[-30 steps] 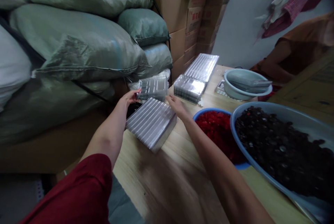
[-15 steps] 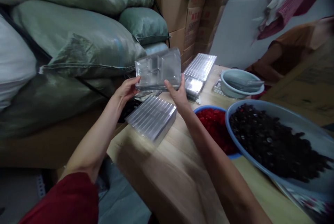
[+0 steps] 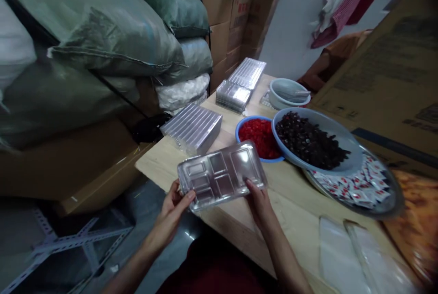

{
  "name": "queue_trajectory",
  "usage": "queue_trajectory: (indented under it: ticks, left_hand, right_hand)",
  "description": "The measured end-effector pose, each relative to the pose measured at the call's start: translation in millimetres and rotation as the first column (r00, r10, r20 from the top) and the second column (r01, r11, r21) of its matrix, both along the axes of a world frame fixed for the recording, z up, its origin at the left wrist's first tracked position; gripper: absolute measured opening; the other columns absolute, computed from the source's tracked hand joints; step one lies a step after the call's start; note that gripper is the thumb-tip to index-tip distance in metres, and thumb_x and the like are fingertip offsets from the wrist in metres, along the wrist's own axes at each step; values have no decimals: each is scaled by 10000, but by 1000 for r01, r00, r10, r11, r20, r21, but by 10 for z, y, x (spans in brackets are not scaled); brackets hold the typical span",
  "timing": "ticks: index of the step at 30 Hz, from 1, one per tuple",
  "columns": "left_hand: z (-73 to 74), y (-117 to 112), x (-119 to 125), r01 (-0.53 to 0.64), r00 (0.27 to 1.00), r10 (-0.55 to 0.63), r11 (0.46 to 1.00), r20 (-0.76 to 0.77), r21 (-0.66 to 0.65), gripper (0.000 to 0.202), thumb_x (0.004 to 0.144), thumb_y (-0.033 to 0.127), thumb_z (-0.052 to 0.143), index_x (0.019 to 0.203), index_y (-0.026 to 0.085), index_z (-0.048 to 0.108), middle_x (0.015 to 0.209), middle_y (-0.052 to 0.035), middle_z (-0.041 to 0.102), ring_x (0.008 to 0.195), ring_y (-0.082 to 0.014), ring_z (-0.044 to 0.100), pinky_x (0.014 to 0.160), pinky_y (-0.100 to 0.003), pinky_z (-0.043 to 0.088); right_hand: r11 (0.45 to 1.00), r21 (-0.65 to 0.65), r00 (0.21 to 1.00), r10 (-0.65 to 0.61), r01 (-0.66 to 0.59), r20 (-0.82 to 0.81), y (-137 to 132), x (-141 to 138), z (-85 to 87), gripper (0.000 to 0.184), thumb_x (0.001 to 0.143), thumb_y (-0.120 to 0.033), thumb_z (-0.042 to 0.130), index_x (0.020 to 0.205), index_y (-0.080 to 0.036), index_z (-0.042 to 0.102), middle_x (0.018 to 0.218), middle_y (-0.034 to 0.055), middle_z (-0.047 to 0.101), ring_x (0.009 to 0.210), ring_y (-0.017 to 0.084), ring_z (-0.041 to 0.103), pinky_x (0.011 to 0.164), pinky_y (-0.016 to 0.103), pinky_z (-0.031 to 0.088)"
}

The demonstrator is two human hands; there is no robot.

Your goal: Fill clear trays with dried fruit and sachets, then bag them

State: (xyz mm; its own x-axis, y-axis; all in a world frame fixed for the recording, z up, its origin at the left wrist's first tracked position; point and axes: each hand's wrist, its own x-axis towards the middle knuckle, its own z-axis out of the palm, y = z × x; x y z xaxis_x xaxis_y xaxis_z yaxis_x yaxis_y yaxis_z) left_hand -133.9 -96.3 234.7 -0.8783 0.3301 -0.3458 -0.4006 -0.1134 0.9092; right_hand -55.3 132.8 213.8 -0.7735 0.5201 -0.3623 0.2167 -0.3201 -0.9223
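Note:
A clear plastic compartment tray (image 3: 219,176), perhaps several nested together, is held over the table's near edge. My left hand (image 3: 176,205) grips its left end, thumb on top and fingers beneath. At the right end my right hand (image 3: 257,196) is closed on the rim, its thumb resting on the upper face. Just beyond lies a ribbed stack of clear plastic packs (image 3: 195,125). Right of that stack, a blue-rimmed basin of red pieces (image 3: 258,136) stands against a larger blue bowl of dark pieces (image 3: 310,141).
Farther back are more clear trays (image 3: 234,95) and a pale blue bowl (image 3: 287,95). A round metal tray of small white packets (image 3: 359,189) sits under the big bowl. Clear plastic sheets (image 3: 359,253) lie front right. Large sacks (image 3: 112,38) fill the left; a person's arm (image 3: 316,72) shows behind.
Both hands have brought the clear tray down and closer to me, away from above the ribbed stack. The view has tilted down and turned rightward.

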Motion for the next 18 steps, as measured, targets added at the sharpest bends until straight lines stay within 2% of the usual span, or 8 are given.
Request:
queue_trajectory:
  ticks: [2,4,6,8,10,12,16,18]
  left_hand:
    - [-226,69,292,-95,990,90,995,112,43,538,677,483,860,1155,377,636,1237,-37,703,1169,-250,671,974,-320,561]
    - [-441,214,458,-209,964,187,973,189,104,565,676,460,872,1163,317,623,1237,-50,703,1135,-234,684,974,-308,547]
    - [-620,405,496,-304,938,262,936,225,179,559,700,433,865,1164,250,614,1207,-61,711,1090,-215,694,968,-305,535]
    - [-734,601,433,-374,916,317,896,247,239,540,702,399,868,1142,213,617,1158,-54,722,1033,-189,698,940,-295,531]
    - [-763,763,313,-416,899,347,867,267,273,525,673,372,885,1101,201,633,1116,-44,730,988,-172,695,901,-281,533]
    - [-717,860,185,-408,901,337,872,272,271,495,668,375,884,1068,194,656,1103,-49,732,986,-177,687,860,-273,537]
    - [-579,819,22,-224,951,182,963,250,147,474,723,510,821,1049,190,695,1117,-80,722,1051,-225,662,782,-280,533]
    - [-567,702,-12,-148,973,136,988,186,52,520,747,597,771,1059,190,691,1130,-90,711,1094,-249,646,823,-304,525]
  right_hand:
    - [992,-118,999,39,-40,-5,105,-8,-133,482,732,-517,739,1129,-248,692,1247,102,681,1181,286,633,927,407,581]
    - [978,-182,995,100,-97,5,216,-141,-231,520,710,-506,770,1144,-235,675,1282,92,665,1185,281,621,877,403,599]
    - [975,-189,993,121,-119,2,279,-328,-304,621,713,-511,774,1260,-257,625,1376,75,609,1268,283,565,892,420,591]
    - [977,-181,994,109,-112,-22,270,-495,-354,741,735,-503,768,1410,-328,518,1501,43,502,1374,270,473,962,449,553]
    - [976,-184,993,106,-113,-46,206,-604,-385,847,755,-502,763,1507,-416,384,1592,4,379,1450,257,384,1011,484,512]
    - [969,-209,990,123,-133,-63,124,-661,-405,925,758,-512,770,1544,-480,284,1631,-22,298,1479,260,342,1017,520,495]
    - [948,-270,985,147,-166,-91,20,-750,-436,989,781,-516,760,1566,-521,158,1640,-18,275,1454,267,379,988,556,502]
    - [943,-296,987,125,-149,-97,9,-815,-452,966,818,-511,722,1570,-523,117,1632,-14,294,1441,265,392,974,564,509]
